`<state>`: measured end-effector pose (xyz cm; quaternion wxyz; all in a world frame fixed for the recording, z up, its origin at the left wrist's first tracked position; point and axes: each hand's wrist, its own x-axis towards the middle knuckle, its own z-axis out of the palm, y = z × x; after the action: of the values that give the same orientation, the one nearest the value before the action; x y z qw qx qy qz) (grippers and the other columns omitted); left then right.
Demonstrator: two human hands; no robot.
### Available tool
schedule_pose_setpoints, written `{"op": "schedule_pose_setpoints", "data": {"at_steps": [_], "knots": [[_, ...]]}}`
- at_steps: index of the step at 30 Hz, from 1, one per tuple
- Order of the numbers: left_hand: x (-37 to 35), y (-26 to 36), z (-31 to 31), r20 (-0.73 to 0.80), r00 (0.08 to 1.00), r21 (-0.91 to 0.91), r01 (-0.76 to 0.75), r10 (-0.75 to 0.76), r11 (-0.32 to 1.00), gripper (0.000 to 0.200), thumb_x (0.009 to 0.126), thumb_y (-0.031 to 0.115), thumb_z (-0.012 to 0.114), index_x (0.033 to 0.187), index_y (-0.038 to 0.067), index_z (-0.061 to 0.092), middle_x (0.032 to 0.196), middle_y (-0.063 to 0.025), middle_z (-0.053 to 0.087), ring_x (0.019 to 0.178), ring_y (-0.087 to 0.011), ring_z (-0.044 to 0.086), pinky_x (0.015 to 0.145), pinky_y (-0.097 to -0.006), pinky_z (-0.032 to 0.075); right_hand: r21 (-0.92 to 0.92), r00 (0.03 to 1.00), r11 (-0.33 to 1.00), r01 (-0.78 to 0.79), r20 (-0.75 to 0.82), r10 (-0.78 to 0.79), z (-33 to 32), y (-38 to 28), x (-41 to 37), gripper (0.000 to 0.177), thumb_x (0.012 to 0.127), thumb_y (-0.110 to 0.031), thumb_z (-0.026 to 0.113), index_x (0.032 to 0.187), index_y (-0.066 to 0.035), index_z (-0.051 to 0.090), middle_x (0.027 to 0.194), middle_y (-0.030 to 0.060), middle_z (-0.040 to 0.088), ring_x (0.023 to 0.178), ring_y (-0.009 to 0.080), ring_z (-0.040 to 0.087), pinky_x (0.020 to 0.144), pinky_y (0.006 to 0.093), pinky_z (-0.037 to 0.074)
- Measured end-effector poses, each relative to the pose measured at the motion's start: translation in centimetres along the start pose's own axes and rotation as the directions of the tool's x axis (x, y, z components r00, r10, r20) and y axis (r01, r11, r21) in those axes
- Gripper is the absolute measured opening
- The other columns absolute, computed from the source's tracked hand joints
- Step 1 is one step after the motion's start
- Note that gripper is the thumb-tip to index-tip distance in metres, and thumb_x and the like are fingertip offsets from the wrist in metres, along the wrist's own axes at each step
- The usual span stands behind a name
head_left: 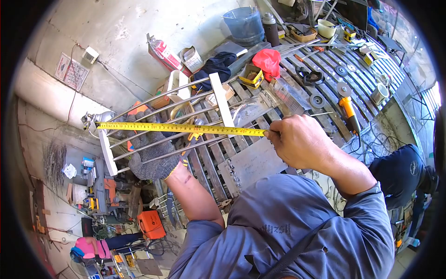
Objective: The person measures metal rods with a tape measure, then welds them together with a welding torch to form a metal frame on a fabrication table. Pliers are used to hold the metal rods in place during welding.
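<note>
My left hand [160,169], in a grey knit glove, grips a metal rack [220,100] from below; its thin round bars pass over the glove. The rack has flat white end pieces and is held tilted above the slatted bench. A yellow tape measure blade [176,128] runs straight across the bars, from the rack's left end piece past the right one. In my bare right hand [297,141], thumb and fingers are closed on the blade's right end. Whether the tape's case sits inside that hand is hidden.
On the slatted metal bench [204,174] lie an orange angle grinder [347,108], discs [317,101], a red plastic bag [267,62] and a yellow box [251,76]. A blue bucket [244,25] stands behind. Other people are at right [400,174] and lower left [95,247].
</note>
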<state>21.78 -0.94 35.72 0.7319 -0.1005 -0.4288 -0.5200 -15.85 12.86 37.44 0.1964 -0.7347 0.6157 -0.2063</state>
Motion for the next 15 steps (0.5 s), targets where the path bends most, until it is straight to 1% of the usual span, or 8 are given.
{"op": "schedule_pose_setpoints", "data": {"at_steps": [3, 6, 15], "knots": [[0.21, 0.06, 0.02, 0.009, 1.0, -0.007, -0.007, 0.007, 1.0, 0.08, 0.102, 0.027, 0.06, 0.171, -0.006, 0.034, 0.17, -0.0329, 0.044, 0.159, -0.051, 0.042, 0.134, -0.0677, 0.033, 0.015, 1.0, 1.0, 0.003, -0.018, -0.002, 0.33, 0.12, -0.03, 0.028, 0.106, -0.025, 0.068, 0.093, -0.003, 0.079, 0.075, 0.0232, 0.071, 0.075, 0.0468, 0.072, 0.071, 0.0566, 0.058], [0.68, 0.4, 0.04, 0.019, 1.0, -0.005, -0.02, 0.02, 1.0, 0.08, 0.103, 0.027, 0.059, 0.171, -0.006, 0.035, 0.17, -0.0329, 0.044, 0.159, -0.0511, 0.043, 0.134, -0.0679, 0.034, -0.011, 0.999, 1.0, -0.024, 0.037, 0.024, -0.24, -0.26, 0.11, 0.031, 0.105, -0.026, 0.063, 0.098, -0.002, 0.082, 0.083, 0.025, 0.077, 0.081, 0.0472, 0.077, 0.08, 0.0558, 0.064], [0.7, 0.42, 0.14, 0.029, 0.999, -0.015, -0.016, 0.016, 1.0, 0.078, 0.104, 0.028, 0.058, 0.17, -0.006, 0.036, 0.168, -0.0331, 0.046, 0.158, -0.0513, 0.044, 0.133, -0.0685, 0.035, -0.015, 0.999, 1.0, -0.019, 0.035, 0.019, 0.13, -0.47, 0.1, 0.03, 0.105, -0.026, 0.063, 0.098, -0.003, 0.082, 0.082, 0.0252, 0.077, 0.08, 0.047, 0.078, 0.079, 0.0564, 0.064]]}}
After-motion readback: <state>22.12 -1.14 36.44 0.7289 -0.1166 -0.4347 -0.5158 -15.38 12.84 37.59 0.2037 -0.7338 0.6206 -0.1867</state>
